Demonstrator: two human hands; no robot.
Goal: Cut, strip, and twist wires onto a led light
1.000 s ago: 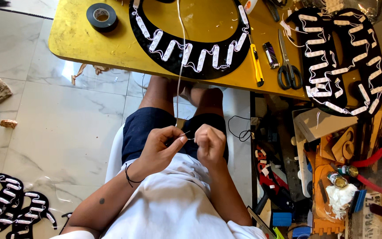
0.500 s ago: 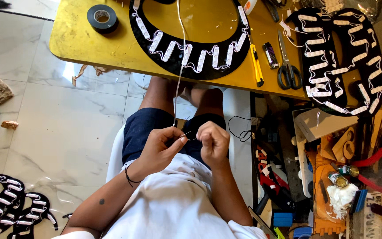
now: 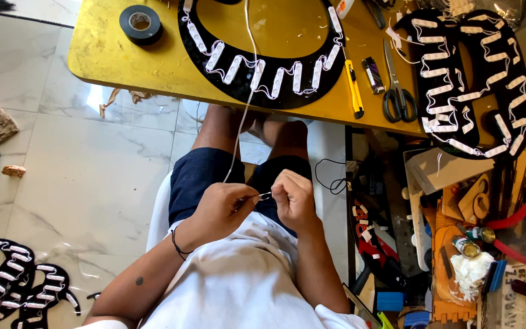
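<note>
Little has shifted: at lower centre, left hand (image 3: 217, 210) and right hand (image 3: 293, 198) still pinch the thin, limp white wire (image 3: 243, 116) by its bare end.

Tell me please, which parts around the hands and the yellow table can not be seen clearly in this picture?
- Head view: the wire end between the left hand and right hand is too small; the fingers cover it.
- The curved black panel on the table is cut off by the top edge.
- The black panels on the floor are cut off by the left edge.
- The seat is hidden by the person's legs.
</note>
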